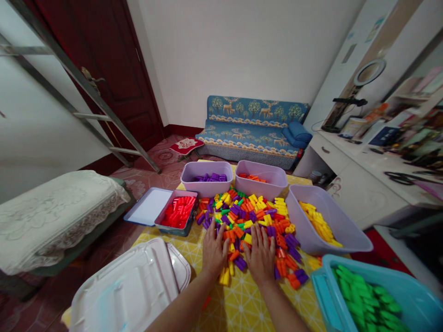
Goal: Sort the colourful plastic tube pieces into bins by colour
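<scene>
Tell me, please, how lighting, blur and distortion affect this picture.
Head view: wide-angle stretching toward the edges, with the tall white cabinet leaning outward; clutter at far right smeared and soft; light soft, without harsh glare on the back wall; left hand, right hand and plastic pieces comparatively clear.

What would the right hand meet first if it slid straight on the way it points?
The right hand would probably meet loose coloured pieces just ahead, though depth is hard to judge; a lilac tub stands beyond.

A blue deer-patterned sofa (238,127) backs onto a white wall (249,50) beside a dark-red door (104,60).
</scene>
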A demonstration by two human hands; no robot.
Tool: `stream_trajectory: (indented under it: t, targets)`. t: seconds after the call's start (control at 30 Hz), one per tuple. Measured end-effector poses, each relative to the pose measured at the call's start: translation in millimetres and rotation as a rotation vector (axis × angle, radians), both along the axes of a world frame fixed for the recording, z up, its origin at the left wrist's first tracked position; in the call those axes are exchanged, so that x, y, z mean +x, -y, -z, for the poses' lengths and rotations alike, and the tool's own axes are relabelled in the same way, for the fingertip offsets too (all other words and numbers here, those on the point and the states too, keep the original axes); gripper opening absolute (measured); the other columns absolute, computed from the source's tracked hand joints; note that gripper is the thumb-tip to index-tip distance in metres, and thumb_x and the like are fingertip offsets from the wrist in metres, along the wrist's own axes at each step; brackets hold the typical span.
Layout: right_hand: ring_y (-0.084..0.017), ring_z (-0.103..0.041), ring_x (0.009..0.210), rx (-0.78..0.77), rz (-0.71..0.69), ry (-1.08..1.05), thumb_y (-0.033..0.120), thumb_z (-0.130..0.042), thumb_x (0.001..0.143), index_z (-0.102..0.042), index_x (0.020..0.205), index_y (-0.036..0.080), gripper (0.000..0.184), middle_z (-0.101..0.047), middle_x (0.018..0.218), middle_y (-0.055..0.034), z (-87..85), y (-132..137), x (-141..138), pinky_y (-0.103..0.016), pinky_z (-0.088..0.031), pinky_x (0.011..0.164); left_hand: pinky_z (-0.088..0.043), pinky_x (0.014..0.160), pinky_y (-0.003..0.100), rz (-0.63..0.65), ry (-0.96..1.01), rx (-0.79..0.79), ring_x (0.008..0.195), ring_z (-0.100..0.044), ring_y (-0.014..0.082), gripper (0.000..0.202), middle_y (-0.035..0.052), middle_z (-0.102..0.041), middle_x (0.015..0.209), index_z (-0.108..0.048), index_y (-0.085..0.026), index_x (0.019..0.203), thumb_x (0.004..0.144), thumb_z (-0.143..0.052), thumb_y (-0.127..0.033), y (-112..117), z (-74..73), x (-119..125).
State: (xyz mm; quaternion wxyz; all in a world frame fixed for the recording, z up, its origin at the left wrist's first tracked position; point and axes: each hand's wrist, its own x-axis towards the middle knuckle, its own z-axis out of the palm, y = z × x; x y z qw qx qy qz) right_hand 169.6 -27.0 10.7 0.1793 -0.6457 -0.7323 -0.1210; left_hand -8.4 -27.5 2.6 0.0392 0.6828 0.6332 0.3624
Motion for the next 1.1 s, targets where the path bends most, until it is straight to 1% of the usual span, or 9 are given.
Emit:
stream_trajectory:
  t: [0.13,0.2,0.4,0.63,0.73,0.83,0.97,1.03,1.1]
  targets:
    - [-0.027,-0.025,0.144,0.052,-0.015,-0.027,0.044,-0.036,0.096,-0.021,0.152,0.012,0.066,-0.03,0.155,-0.0153,2.4,0.1,1.2,-0.053,-0.016,0.115,-0.038,0.109,0.049,-0.021,0.026,0.015,0.14,-0.034,0.0285,0.054,0.0093,-0.011,0.162,-0.037,-0.028,0.146,0.093,-0.048,-0.03,0.9,-2.0,1.3]
    - [-0.026,-0.026,0.143,0.052,-0.013,-0.024,0.043,-0.036,0.097,-0.023,0.152,0.013,0.064,-0.03,0.155,-0.0152,2.0,0.3,1.7,-0.053,-0.017,0.115,-0.038,0.109,0.048,-0.019,0.019,0.017,0.14,-0.035,0.0283,0.054,0.0097,-0.014,0.162,-0.038,-0.028,0.146,0.093,-0.048,-0.03,0.8,-2.0,1.1]
    - [-0.029,-0.026,0.143,-0.04,-0.005,0.035,0.043,-0.037,0.096,-0.041,0.145,0.025,0.052,-0.026,0.158,-0.0117,-5.4,2.0,0.5,-0.055,-0.016,0.113,-0.035,0.111,0.05,0.012,-0.036,0.002,0.141,-0.032,0.0274,0.051,0.0099,-0.031,0.156,-0.041,-0.028,0.144,0.094,-0.045,-0.027,-0.3,0.8,-0.8]
    - [-0.028,-0.024,0.144,-0.011,-0.003,0.023,0.043,-0.034,0.097,-0.029,0.151,0.019,0.059,-0.024,0.158,-0.0132,-3.6,1.9,0.2,-0.055,-0.015,0.114,-0.035,0.111,0.051,0.007,-0.011,0.003,0.141,-0.033,0.0271,0.054,0.0114,-0.031,0.156,-0.036,-0.024,0.147,0.094,-0.045,-0.031,-0.9,1.1,-1.0]
    - [-0.028,-0.024,0.144,-0.03,-0.006,0.024,0.043,-0.035,0.097,-0.031,0.15,0.02,0.058,-0.023,0.158,-0.0124,-2.8,1.6,0.2,-0.056,-0.014,0.114,-0.034,0.112,0.05,0.008,-0.015,0.001,0.141,-0.032,0.0265,0.053,0.0111,-0.032,0.155,-0.038,-0.024,0.146,0.094,-0.045,-0.03,-0.9,2.6,-1.2]
    - [-0.028,-0.024,0.144,-0.048,0.004,0.036,0.042,-0.035,0.097,-0.035,0.148,0.021,0.056,-0.022,0.158,-0.012,-4.2,1.9,-0.3,-0.055,-0.014,0.115,-0.033,0.112,0.049,0.008,-0.016,-0.006,0.142,-0.031,0.0265,0.05,0.0093,-0.026,0.158,-0.042,-0.025,0.143,0.093,-0.045,-0.029,-0.2,2.1,-0.7]
    - [-0.028,-0.028,0.142,-0.031,0.024,0.034,0.039,-0.038,0.096,-0.037,0.147,0.022,0.054,-0.021,0.159,-0.0128,-6.1,2.7,-0.8,-0.053,-0.018,0.114,-0.036,0.11,0.048,-0.003,0.014,-0.004,0.142,-0.031,0.0271,0.052,0.0086,-0.007,0.163,-0.038,-0.027,0.145,0.093,-0.046,-0.029,1.1,-2.6,1.0]
    - [-0.029,-0.03,0.142,-0.017,0.038,0.026,0.038,-0.039,0.096,-0.036,0.148,0.022,0.054,-0.019,0.159,-0.0135,-6.1,3.0,-0.7,-0.052,-0.019,0.114,-0.036,0.11,0.048,-0.004,0.017,-0.004,0.142,-0.031,0.0271,0.053,0.0092,-0.008,0.163,-0.037,-0.026,0.146,0.094,-0.045,-0.029,1.4,-4.5,1.2]
    - [-0.029,-0.029,0.142,-0.01,0.042,0.02,0.038,-0.04,0.096,-0.035,0.149,0.022,0.055,-0.016,0.16,-0.0141,-5.4,3.1,-0.2,-0.052,-0.019,0.114,-0.036,0.111,0.048,-0.001,0.008,-0.009,0.142,-0.032,0.027,0.052,0.01,-0.016,0.161,-0.039,-0.026,0.145,0.093,-0.046,-0.029,1.4,-5.2,0.8]
